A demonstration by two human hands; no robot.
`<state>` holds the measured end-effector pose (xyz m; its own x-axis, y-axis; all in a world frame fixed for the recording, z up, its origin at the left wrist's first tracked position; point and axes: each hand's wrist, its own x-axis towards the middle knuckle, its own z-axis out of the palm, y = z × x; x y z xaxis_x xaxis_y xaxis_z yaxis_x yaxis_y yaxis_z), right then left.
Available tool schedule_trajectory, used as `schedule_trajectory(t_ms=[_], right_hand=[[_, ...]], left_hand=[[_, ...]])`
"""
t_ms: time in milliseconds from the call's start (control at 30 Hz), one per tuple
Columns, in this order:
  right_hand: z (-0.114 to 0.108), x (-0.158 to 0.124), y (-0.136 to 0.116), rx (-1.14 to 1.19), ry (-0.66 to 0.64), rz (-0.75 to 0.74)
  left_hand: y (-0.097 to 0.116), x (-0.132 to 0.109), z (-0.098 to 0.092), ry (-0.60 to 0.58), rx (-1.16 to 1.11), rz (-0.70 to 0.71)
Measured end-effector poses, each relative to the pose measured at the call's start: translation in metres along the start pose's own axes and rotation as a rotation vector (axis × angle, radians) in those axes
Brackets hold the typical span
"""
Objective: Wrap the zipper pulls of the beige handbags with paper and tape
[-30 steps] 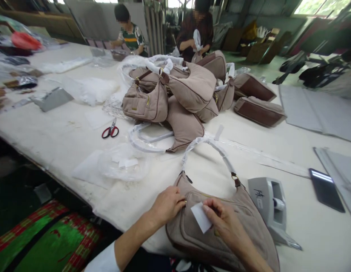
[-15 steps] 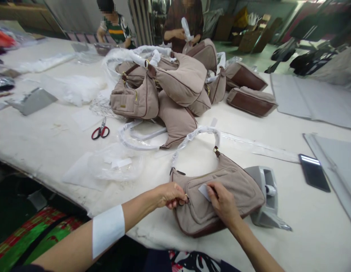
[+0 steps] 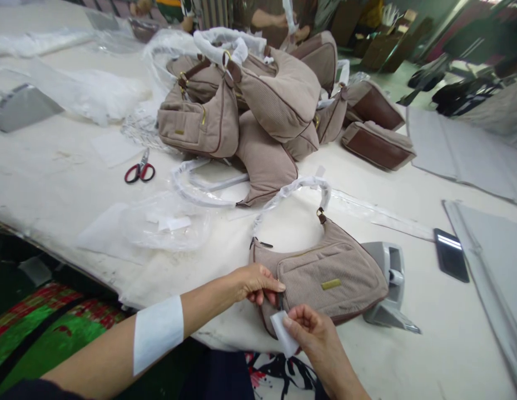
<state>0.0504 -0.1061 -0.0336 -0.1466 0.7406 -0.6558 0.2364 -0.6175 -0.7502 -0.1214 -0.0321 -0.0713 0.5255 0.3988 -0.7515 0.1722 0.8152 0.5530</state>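
So the beige handbag (image 3: 325, 272) is laid flat close to the near edge of the table (image 3: 75, 189), a bit right of the middle, front pocket up, with a small gold label (image 3: 331, 284) showing on it; its handle (image 3: 296, 191) is wrapped in clear plastic and arched toward the far edge; the left hand (image 3: 258, 283) is set at the bag's left end, thumb and forefinger pinched tight on a dark zipper pull (image 3: 280, 300), the other fingers curled loosely underneath; a white band (image 3: 157, 333) is worn on that forearm; the right hand (image 3: 312, 333) is held just below, right at the near edge, fingers bent in and closed on a small white paper slip (image 3: 281, 329), which is raised close under the pull; whether slip and pull actually touch can't be told; a grey tape dispenser (image 3: 387, 278) is parked against the bag's right end, and a dark phone (image 3: 450, 254) is lying past it toward the right edge; red-handled scissors (image 3: 139, 171) are left well off to the left, with a crumpled clear plastic bag (image 3: 164, 225) between them and the handbag; a pile of matching bags (image 3: 250, 105) is heaped mid-table toward the far edge; grey sheets (image 3: 462, 150) are spread along the right edge; a co-worker's hands (image 3: 283, 22) are seen at the far edge, something white held in them
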Motion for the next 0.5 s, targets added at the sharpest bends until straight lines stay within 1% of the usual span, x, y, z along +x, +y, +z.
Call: schedule_trajectory(t_ms=[167, 367, 500], right_hand=[[0.000, 0.000, -0.005, 0.022, 0.053, 0.022], [0.008, 0.012, -0.013, 0.062, 0.146, 0.059], [0.008, 0.011, -0.020, 0.012, 0.176, 0.013]], left_hand=[[-0.001, -0.005, 0.004, 0.037, 0.023, 0.067], [-0.006, -0.005, 0.007, 0.095, 0.010, 0.135], [-0.009, -0.004, 0.008, 0.118, -0.029, 0.158]])
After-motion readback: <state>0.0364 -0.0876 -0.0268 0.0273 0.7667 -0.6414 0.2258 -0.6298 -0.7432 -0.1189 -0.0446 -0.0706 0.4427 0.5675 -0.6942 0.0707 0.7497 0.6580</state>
